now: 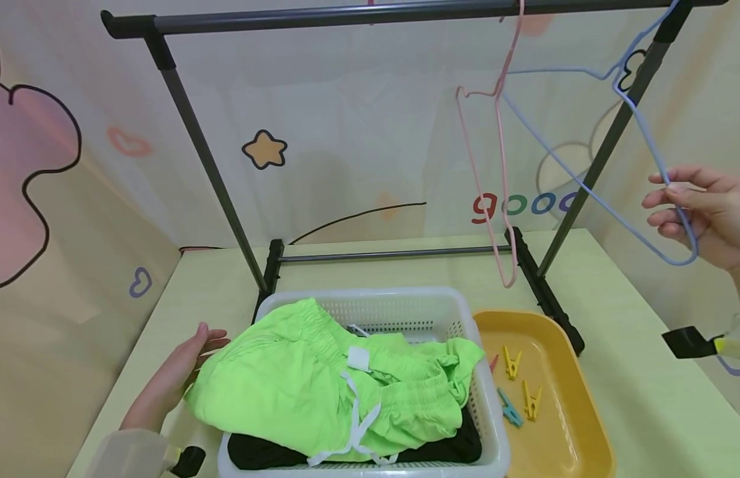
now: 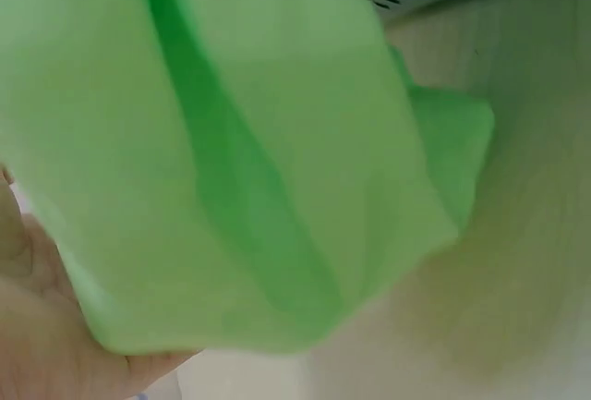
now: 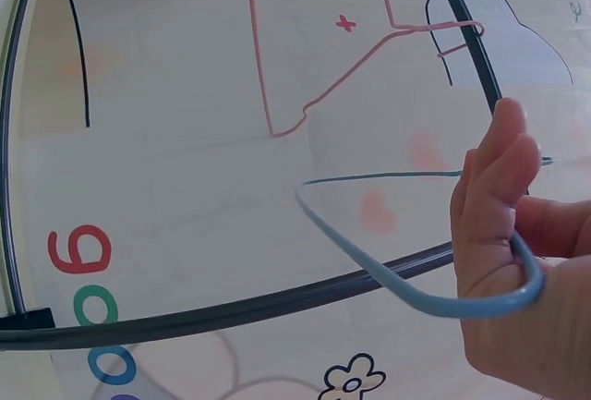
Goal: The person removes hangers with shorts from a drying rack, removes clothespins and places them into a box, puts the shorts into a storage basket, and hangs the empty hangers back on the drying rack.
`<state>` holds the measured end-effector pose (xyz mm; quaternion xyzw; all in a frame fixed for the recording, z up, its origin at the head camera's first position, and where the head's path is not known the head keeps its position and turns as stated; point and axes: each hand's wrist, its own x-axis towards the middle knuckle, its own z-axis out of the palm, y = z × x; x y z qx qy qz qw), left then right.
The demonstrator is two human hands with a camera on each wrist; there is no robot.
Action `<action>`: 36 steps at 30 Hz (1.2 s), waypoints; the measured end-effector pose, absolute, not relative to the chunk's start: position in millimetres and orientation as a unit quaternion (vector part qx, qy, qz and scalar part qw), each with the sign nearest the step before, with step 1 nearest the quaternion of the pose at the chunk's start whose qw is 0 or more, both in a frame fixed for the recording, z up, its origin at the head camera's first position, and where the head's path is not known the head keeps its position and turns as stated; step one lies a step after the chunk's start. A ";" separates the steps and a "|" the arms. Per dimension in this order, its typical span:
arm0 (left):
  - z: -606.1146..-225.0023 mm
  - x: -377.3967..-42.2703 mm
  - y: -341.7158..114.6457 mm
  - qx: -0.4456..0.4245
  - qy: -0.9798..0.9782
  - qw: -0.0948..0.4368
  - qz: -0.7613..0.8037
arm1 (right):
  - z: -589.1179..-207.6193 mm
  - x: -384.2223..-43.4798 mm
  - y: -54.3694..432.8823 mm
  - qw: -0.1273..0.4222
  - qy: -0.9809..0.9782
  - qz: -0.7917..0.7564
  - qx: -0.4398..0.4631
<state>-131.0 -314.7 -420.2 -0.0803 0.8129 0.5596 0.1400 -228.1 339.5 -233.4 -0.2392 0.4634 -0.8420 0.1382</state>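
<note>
On the right, my right hand (image 1: 713, 206) pinches the lower corner of a blue clothes hanger (image 1: 602, 199) between thumb and fingers. The hanger's top reaches up to the rack's bar, near the upper right corner. My left hand (image 1: 187, 352) is beside the left edge of bright green shorts (image 1: 268, 378), its fingers extended. In the left wrist view, green fabric (image 2: 305, 141) covers most of that hand's fingers. The shorts, with a white drawstring (image 1: 356, 425), lie bunched over a white laundry basket (image 1: 500, 438), above a black garment (image 1: 265, 453).
A pink hanger (image 1: 507, 199) hangs from the black rack's bar (image 1: 322, 16). Right of the basket, a yellow tray (image 1: 567, 425) holds several clothespins, yellow (image 1: 531, 401) and blue (image 1: 510, 408) among them. Rack legs stand on the pale table (image 1: 620, 318), before a printed backdrop.
</note>
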 end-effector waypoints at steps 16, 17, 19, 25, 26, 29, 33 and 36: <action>-448.5 -116.2 -316.6 -0.122 0.758 0.207 0.606 | -243.2 -225.3 340.5 0.156 0.460 -0.836 -0.254; -449.8 -115.2 -316.1 -0.128 0.753 0.210 0.611 | -243.8 -225.3 340.5 0.156 0.457 -0.837 -0.257; -452.1 -113.6 -316.6 -0.124 0.742 0.220 0.621 | -245.2 -225.2 340.9 0.156 0.450 -0.839 -0.263; -454.4 -110.7 -323.3 -0.074 0.708 0.252 0.656 | -251.5 -225.3 343.1 0.156 0.431 -0.845 -0.275; -454.0 -110.4 -324.3 -0.067 0.705 0.254 0.659 | -253.1 -225.4 343.5 0.154 0.429 -0.845 -0.278; -451.9 -110.5 -326.8 -0.045 0.700 0.253 0.666 | -258.5 -225.9 345.1 0.145 0.425 -0.847 -0.283; -445.9 -110.9 -328.2 -0.017 0.676 0.251 0.693 | -268.2 -227.5 346.1 0.136 0.416 -0.859 -0.266; -439.2 -111.4 -328.2 0.013 0.624 0.257 0.738 | -278.0 -228.7 346.5 0.147 0.393 -0.875 -0.240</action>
